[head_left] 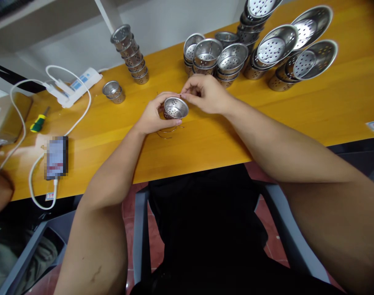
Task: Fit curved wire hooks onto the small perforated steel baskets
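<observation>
Over the wooden table (205, 147), the left hand (154, 114) curls around a metal cup (175, 110); the right hand (207, 93) pinches a thin wire (179, 94) just beside its rim. Working this wire appears to be the step in hand; the next move likely calls for a steady cup and light pinch.

Perforated metal cup (176, 108): small, round, shiny silver, holes through base and wall. Mouth up, tipped toward camera, inside showing. Held in left hand (153, 115), thumb at near side of rim. Thin wire (168, 131): bent in loose curves just below cup's near side. Fine bit at far rim, in right hand's (208, 95) fingertips; whether same piece, unclear.
</observation>
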The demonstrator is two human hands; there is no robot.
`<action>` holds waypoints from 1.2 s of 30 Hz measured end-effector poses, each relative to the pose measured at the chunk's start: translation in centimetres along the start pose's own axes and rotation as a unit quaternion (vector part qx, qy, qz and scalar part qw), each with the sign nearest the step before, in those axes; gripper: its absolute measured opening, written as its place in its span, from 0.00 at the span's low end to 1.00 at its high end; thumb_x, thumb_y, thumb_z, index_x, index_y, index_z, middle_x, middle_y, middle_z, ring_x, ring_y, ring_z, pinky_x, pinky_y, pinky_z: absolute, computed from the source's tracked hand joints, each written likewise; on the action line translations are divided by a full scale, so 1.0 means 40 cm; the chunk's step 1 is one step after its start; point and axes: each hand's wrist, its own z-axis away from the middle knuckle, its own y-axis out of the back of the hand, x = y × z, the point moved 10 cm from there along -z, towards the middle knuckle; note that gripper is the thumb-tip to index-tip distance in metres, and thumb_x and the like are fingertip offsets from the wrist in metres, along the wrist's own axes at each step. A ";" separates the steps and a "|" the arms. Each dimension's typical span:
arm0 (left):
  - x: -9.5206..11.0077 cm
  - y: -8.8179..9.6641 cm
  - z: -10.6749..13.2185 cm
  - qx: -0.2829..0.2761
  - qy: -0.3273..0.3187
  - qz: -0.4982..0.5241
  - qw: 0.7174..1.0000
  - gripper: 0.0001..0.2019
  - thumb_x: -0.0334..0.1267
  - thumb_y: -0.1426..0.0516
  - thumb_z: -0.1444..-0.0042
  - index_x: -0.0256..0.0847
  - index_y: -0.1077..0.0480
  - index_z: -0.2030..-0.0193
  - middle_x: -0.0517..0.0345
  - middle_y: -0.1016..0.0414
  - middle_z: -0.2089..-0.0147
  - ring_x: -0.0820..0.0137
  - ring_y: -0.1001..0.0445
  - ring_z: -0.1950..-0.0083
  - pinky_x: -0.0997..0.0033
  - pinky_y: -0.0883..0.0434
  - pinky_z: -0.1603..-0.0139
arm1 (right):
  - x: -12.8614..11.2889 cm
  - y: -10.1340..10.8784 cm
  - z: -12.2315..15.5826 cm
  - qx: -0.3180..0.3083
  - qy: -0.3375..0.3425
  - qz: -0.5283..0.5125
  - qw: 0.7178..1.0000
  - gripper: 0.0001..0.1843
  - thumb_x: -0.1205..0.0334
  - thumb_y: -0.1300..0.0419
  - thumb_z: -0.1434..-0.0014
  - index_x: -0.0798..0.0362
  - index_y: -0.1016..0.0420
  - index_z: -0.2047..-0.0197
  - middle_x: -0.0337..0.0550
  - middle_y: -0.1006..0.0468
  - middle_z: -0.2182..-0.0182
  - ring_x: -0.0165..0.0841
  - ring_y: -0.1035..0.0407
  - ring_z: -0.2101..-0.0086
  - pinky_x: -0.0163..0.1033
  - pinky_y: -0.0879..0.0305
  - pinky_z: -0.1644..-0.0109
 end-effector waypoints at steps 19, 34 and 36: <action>-0.149 0.042 -0.045 0.006 -0.240 0.010 0.971 0.57 0.81 0.14 0.45 0.60 0.26 0.18 0.50 0.14 0.28 0.50 0.05 0.29 0.43 0.06 0.26 | 0.044 0.046 -0.030 0.120 0.059 -0.169 0.976 0.22 0.32 0.22 0.21 0.41 0.13 0.45 0.32 0.30 0.71 0.37 0.43 0.70 0.51 0.35 0.60; -0.131 0.041 -0.040 0.016 -0.223 0.001 0.975 0.51 0.81 0.16 0.41 0.56 0.21 0.22 0.50 0.13 0.31 0.49 0.05 0.31 0.39 0.06 0.25 | 0.035 0.004 -0.027 0.088 0.091 -0.130 0.983 0.10 0.51 0.18 0.25 0.46 0.04 0.48 0.33 0.25 0.75 0.36 0.31 0.71 0.50 0.27 0.61; -0.134 0.042 -0.041 0.018 -0.221 -0.002 0.975 0.52 0.81 0.16 0.41 0.56 0.22 0.22 0.50 0.13 0.32 0.49 0.05 0.32 0.38 0.07 0.25 | 0.038 0.005 -0.027 0.095 0.085 -0.121 0.984 0.11 0.48 0.18 0.24 0.46 0.06 0.50 0.34 0.26 0.75 0.37 0.29 0.70 0.50 0.23 0.59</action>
